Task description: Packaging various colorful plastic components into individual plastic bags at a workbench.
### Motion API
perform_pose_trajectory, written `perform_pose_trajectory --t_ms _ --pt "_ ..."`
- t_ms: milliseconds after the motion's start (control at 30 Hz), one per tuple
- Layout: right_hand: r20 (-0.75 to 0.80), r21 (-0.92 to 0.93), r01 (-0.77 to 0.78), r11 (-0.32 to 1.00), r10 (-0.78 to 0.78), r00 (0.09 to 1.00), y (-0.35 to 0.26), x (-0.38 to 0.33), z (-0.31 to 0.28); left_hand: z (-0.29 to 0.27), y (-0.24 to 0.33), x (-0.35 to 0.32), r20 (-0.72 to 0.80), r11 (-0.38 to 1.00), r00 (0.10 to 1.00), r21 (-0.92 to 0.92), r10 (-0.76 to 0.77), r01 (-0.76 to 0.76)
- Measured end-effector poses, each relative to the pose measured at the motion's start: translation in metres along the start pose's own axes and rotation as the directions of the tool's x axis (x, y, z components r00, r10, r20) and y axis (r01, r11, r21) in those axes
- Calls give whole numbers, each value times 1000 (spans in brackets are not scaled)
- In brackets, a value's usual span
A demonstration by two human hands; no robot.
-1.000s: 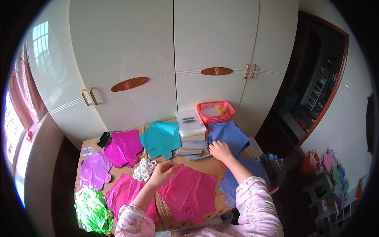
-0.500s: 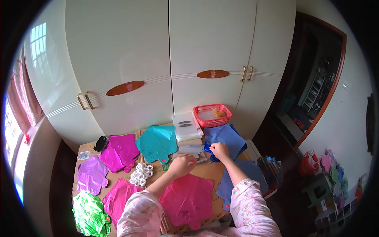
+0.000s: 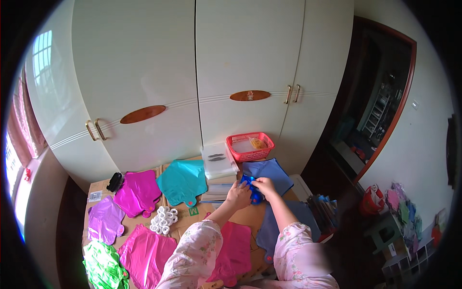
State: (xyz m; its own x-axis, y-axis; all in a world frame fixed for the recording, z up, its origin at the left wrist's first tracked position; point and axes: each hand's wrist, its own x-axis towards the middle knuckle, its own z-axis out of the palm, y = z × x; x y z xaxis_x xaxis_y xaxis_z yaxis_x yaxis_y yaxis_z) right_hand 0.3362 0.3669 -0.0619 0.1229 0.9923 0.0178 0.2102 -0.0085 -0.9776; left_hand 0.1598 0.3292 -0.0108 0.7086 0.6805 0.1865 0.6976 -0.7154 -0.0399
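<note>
Right hand: fingers drawn together, pinching a bright blue, crumpled piece of shiny foil. Left hand: fingers half curled against the left side of this foil; whether they grip it cannot be told. The foil sits between the hands, above a brown cardboard surface.

From the foil, outward: between 1 and 2 o'clock, just beside the right hand, slate-blue flat foil shapes; between 4 and 5, partly behind the right forearm, a dark blue flat sheet. At 9, near the left hand, a stack of grey flat packs. Between 10 and 11, a stack of clear plastic sleeves. At 12, a pink-red openwork plastic basket holding a yellow packet.

Farther off: at 9, a teal foil shape; between 8 and 9, heaped white rings; at 8, a neon-green foil pile.
</note>
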Motion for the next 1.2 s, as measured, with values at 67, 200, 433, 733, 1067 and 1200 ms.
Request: perform_pose_trajectory --t_ms 67,200,433,733,1067,1200 --pt "16 4 -33 999 33 999 -5 -1 -8 -3 3 2 183 998 983 -57 -17 27" --pt "-210 185 -67 980 106 972 -3 7 -51 -2 8 0 174 997 985 -73 -9 22" --pt "-612 289 68 955 130 780 -31 2 -188 4 11 5 182 999 983 -41 -16 23" --pt "-494 -669 310 676 -716 494 -203 -48 -174 -2 12 -3 170 994 982 -66 -78 91" --pt "426 -565 821 -80 -880 208 -242 -17 97 -77 -22 -86 -71 985 984 -64 -166 161" --pt "623 -401 907 -131 -764 165 -179 -16 210 -100 -93 -169 -14 924 925 -48 -379 378"
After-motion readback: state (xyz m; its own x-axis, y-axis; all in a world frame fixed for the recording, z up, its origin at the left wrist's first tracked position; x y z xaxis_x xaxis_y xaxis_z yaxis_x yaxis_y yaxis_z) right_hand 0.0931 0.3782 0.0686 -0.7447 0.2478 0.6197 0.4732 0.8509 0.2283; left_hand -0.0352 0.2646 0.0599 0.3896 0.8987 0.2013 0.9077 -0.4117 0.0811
